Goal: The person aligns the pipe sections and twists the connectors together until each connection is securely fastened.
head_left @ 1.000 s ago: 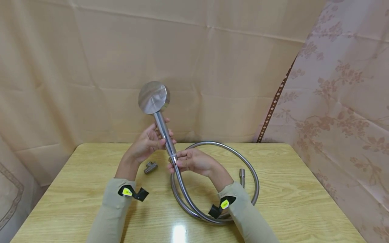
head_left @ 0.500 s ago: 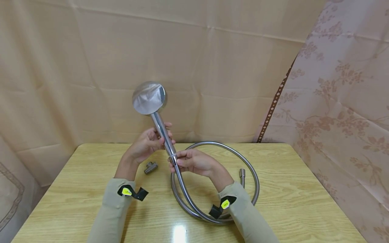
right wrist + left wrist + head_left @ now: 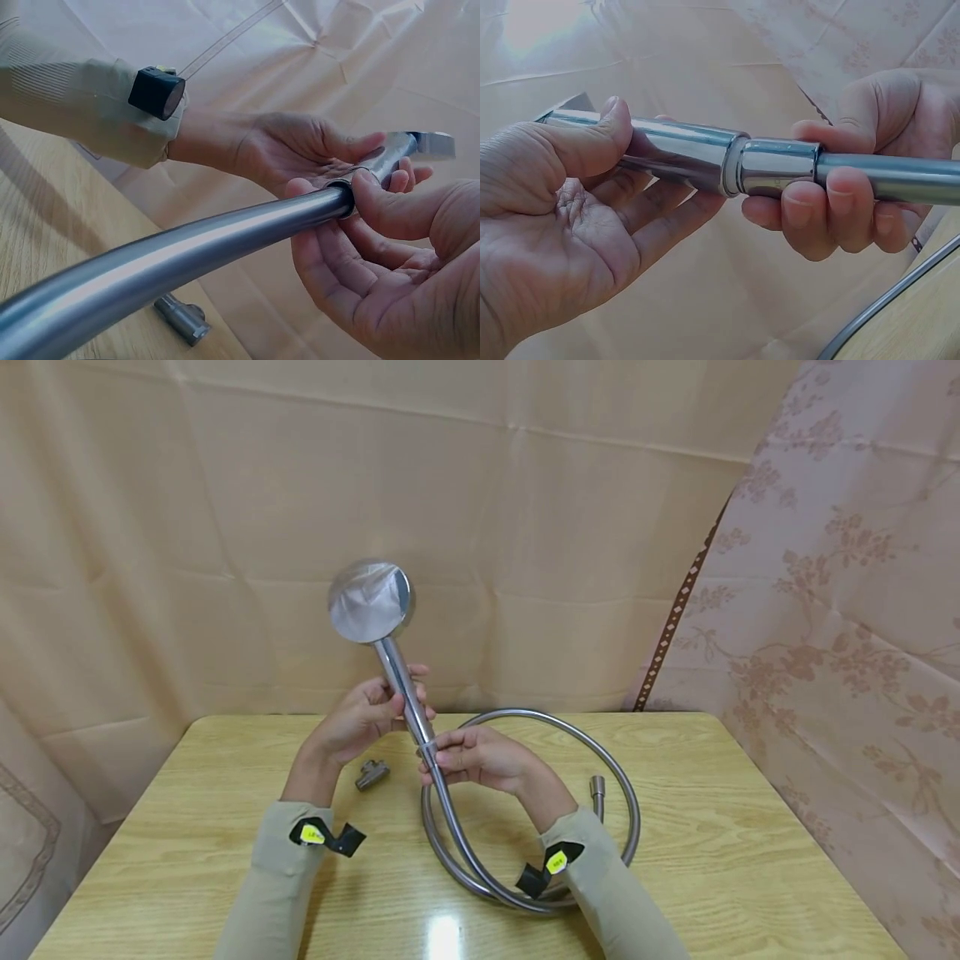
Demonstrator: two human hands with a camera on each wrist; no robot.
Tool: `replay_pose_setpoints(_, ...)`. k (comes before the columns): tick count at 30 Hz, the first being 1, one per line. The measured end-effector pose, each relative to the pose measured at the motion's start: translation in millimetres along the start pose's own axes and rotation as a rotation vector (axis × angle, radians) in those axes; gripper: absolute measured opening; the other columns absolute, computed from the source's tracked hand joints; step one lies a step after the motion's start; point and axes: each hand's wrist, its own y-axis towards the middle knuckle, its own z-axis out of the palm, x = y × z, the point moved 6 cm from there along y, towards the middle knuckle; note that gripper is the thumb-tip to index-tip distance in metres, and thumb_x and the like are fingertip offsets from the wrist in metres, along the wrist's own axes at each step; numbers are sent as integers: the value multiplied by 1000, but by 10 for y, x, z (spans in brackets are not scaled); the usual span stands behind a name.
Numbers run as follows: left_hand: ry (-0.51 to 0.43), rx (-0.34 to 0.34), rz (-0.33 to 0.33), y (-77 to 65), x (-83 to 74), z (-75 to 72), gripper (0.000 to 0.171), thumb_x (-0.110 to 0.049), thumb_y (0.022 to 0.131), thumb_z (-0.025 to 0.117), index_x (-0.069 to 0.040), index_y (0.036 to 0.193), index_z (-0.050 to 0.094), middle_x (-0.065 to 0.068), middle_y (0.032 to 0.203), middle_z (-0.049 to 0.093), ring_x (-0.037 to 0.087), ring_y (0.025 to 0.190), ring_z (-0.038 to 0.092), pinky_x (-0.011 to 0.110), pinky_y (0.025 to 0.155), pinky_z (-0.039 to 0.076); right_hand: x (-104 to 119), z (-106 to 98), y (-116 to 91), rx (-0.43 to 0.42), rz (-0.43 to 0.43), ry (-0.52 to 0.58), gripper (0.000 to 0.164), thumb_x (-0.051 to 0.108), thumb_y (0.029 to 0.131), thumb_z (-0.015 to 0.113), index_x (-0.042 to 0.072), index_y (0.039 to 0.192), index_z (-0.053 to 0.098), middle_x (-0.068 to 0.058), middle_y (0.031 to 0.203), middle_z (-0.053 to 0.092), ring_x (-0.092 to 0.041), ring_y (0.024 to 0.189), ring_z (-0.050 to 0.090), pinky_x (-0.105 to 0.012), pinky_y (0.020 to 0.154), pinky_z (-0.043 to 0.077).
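A chrome hand shower is held up over the table, its round head at the upper left and its handle slanting down to the right. My left hand grips the handle, thumb on the near side and fingers behind. At the handle's lower end, my right hand pinches the hose's metal end nut between thumb and fingers. A narrow pale ring shows between handle and nut in the left wrist view. From the nut, the grey metal shower hose curves down to the table.
The hose lies looped on the wooden table, its free end fitting inside the loop on the right. Left of the hands lies a small metal angled fitting. A beige curtain hangs behind the table, patterned cloth at the right.
The shower head has turned and shifted slightly left since a second ago. My left fingers have moved a little on the handle; my right hand stays at the nut.
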Motion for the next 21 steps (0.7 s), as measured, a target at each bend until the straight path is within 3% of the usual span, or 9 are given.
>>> replay_pose_setpoints(3, -1, 13, 3, 0, 2, 5, 42, -17, 106, 51, -7, 145, 41, -4, 113, 67, 15, 105, 72, 32, 93, 58, 0, 10, 0, 5, 1, -7, 25, -7, 104, 43, -6, 118, 63, -1, 99, 76, -14, 96, 74, -30, 89, 60)
replay_pose_setpoints(14, -27, 68, 4, -28, 7, -23, 18, -14, 106, 49, -13, 124, 51, -4, 111, 68, 16, 107, 72, 35, 96, 58, 11, 54, -4, 11, 0, -18, 32, -6, 103, 44, -24, 129, 49, -1, 99, 76, -14, 96, 74, -30, 91, 59)
replay_pose_setpoints(18, -24, 69, 6, -42, -8, -41, 17, -12, 107, 48, -12, 124, 50, -3, 110, 68, 17, 107, 72, 36, 97, 58, 16, 58, -7, 26, -4, -9, 30, -6, 103, 43, -20, 128, 52, -1, 100, 76, -14, 97, 74, -30, 92, 59)
replay_pose_setpoints(21, -20, 63, -1, -48, -13, -46, 17, -10, 107, 48, -12, 123, 51, -3, 110, 68, 17, 107, 72, 36, 97, 58, 14, 63, -9, 40, 2, 7, 26, -7, 104, 41, -10, 122, 59, -1, 100, 76, -14, 97, 74, -30, 92, 58)
